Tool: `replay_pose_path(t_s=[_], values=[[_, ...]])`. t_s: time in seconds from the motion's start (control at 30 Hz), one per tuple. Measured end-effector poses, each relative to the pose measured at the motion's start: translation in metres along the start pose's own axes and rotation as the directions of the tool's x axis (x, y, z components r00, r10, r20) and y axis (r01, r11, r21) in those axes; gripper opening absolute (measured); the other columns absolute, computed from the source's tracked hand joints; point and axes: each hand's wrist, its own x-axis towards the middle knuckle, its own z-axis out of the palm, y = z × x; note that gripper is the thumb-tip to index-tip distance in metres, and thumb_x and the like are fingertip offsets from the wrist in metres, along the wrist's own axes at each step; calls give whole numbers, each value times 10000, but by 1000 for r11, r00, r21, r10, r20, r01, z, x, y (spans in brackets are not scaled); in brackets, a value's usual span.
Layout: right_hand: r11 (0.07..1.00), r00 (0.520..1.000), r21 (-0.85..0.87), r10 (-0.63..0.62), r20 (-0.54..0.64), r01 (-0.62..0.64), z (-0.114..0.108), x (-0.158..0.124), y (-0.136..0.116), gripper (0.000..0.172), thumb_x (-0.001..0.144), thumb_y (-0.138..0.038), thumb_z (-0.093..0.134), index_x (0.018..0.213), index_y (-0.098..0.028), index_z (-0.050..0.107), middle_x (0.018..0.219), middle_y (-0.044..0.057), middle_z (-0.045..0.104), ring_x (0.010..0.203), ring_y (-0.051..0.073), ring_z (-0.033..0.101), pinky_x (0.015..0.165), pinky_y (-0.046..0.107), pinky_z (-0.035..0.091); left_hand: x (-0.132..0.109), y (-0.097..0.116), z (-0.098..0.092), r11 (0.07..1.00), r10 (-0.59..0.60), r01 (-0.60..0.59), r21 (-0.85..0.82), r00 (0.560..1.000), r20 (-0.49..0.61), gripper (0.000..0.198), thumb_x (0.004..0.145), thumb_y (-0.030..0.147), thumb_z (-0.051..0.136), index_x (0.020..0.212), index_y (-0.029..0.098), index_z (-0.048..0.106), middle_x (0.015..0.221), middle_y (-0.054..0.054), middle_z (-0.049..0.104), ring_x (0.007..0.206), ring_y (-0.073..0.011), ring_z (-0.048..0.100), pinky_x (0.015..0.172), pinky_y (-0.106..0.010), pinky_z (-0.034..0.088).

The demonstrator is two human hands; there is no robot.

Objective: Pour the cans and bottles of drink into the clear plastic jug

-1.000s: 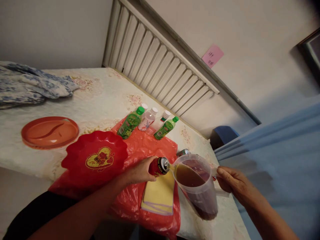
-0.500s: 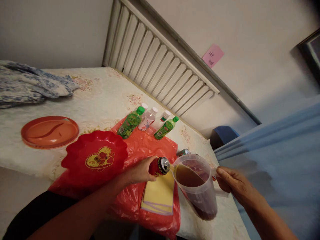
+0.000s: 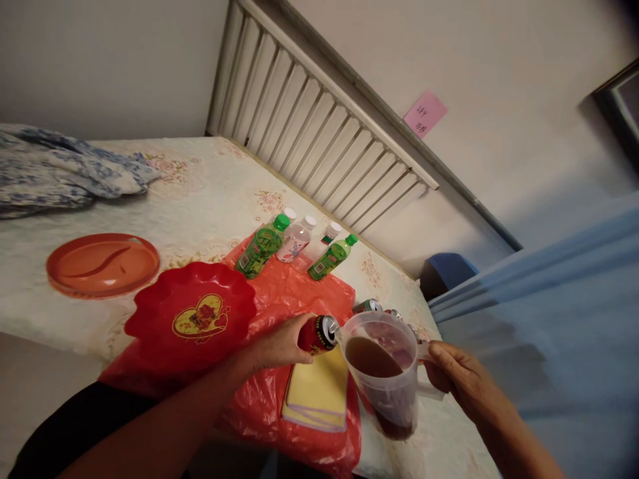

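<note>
My left hand (image 3: 279, 342) is closed round a red drink can (image 3: 316, 334), tipped on its side with its open top against the rim of a clear plastic jug (image 3: 384, 376). The jug holds brown liquid and is tilted toward the can. My right hand (image 3: 452, 379) grips the jug's handle at the right. Both hang just above a yellow folded cloth (image 3: 319, 392) lying on a red plastic bag (image 3: 294, 299).
A red scalloped dish (image 3: 192, 313) and an orange plate (image 3: 102, 265) lie on the bed cover to the left. Several small bottles (image 3: 294, 243) lie at the bag's far edge. More cans (image 3: 368, 306) sit behind the jug. A slatted headboard (image 3: 324, 133) stands beyond.
The jug has swung a little more upright and slightly left and down, with my right hand moving along. The can and my left hand have stayed almost in place.
</note>
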Motion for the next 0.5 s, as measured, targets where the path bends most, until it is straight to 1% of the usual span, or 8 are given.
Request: replay_pose_path(t_s=[0.1,0.2,0.37,0.5], values=[[997,1000,75,-4,-16,5,3,1,15,582,824,-723,490,565,-210,401,508,-69,274,488,89,202,485,259,159,0,1,0,1000,-5,5,-5,1000,-1,747,558,128,747,1266,230,531,1264,-40,624,1132,-268,582,972,-340,460],[992,999,128,2,-35,2,7,1,22,579,814,-717,510,555,-210,404,499,-69,277,483,89,205,480,257,168,-1,2,-1,1000,-3,3,-18,1000,1,753,565,128,746,1276,240,523,1255,-34,629,1120,-259,590,961,-337,470],[976,994,216,5,-107,18,11,1,16,583,793,-712,531,522,-216,388,475,-58,307,473,92,220,471,260,200,-5,7,-3,1000,-6,6,-19,1000,-4,755,542,133,783,1250,235,541,1284,-39,612,1167,-270,564,998,-349,445],[949,985,309,-9,-175,64,10,5,9,508,820,-603,563,534,-211,416,484,-47,341,480,106,269,475,264,238,-6,10,-3,999,-7,7,-50,1000,11,770,541,126,775,1262,235,531,1287,-36,612,1172,-271,564,1002,-356,442]])
